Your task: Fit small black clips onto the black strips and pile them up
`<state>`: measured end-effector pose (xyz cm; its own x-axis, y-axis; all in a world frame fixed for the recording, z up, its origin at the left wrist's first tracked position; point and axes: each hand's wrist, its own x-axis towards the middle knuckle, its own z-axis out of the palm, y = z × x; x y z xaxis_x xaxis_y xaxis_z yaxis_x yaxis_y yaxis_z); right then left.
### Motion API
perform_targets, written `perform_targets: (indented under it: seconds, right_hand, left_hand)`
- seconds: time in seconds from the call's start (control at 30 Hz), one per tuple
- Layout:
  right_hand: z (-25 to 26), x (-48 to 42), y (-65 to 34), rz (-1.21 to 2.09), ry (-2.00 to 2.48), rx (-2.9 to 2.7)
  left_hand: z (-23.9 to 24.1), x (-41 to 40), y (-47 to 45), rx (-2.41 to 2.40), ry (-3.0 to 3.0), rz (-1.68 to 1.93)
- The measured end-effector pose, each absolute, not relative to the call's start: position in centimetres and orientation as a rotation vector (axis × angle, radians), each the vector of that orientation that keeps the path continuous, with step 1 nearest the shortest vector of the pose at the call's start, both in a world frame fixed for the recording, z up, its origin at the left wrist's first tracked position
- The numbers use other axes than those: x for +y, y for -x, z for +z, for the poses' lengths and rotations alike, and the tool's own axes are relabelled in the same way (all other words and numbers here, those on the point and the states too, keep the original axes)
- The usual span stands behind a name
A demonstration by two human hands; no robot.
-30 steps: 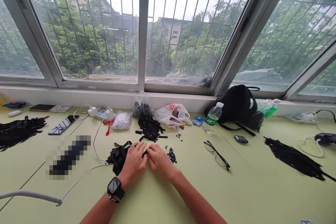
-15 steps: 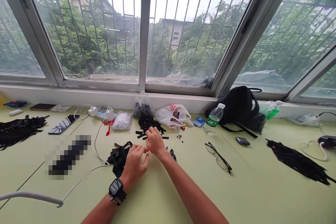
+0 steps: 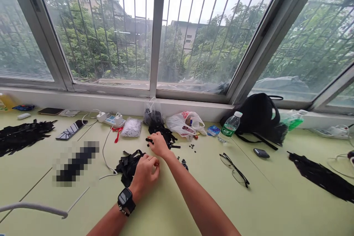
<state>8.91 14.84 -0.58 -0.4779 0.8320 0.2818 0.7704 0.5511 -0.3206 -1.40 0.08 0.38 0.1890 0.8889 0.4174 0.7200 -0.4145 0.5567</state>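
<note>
My right hand (image 3: 159, 144) reaches over the far pile of black strips (image 3: 167, 134), its fingers pinched on a short black strip (image 3: 149, 141) that sticks out to the left. Nearer to me, my left hand (image 3: 146, 173) is closed, fingers curled toward the thumb; whatever it may hold is hidden. It rests at the right side of a second heap of black strips (image 3: 125, 167), partly covering it. Just right of my right forearm lie small dark round pieces (image 3: 184, 163), with a few more (image 3: 192, 147) farther back.
Behind the hands are a clear bag of dark pieces (image 3: 152, 115), a white plastic bag (image 3: 177, 123) and a white packet (image 3: 131, 128). Rightward are a water bottle (image 3: 230, 128), eyeglasses (image 3: 235, 169) and a black backpack (image 3: 256, 118). A white cable (image 3: 104, 151) runs on the left near a phone (image 3: 71, 130).
My right hand has shifted slightly left, and a black strip now shows in its fingers. My left hand has stayed nearly in place. The whole view has moved a little.
</note>
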Motion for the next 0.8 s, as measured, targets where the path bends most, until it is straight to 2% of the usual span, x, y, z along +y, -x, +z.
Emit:
perform_targets:
  seconds: [0.23, 0.57, 0.8]
  right_hand:
    - [-0.7, 15.8, -6.5, 0.361, 1.343, -2.158]
    - [0.1, 15.1, -8.1, 0.891, 1.094, -1.841]
    - [0.9, 14.4, -12.3, 0.811, 1.17, -1.646]
  left_hand:
    - [0.1, 0.2, 1.6, 1.499, -2.25, 1.036]
    - [-0.8, 0.3, 1.3, 1.48, -2.252, 1.088]
    - [-0.3, -0.2, 1.0, 1.373, -2.279, 1.083]
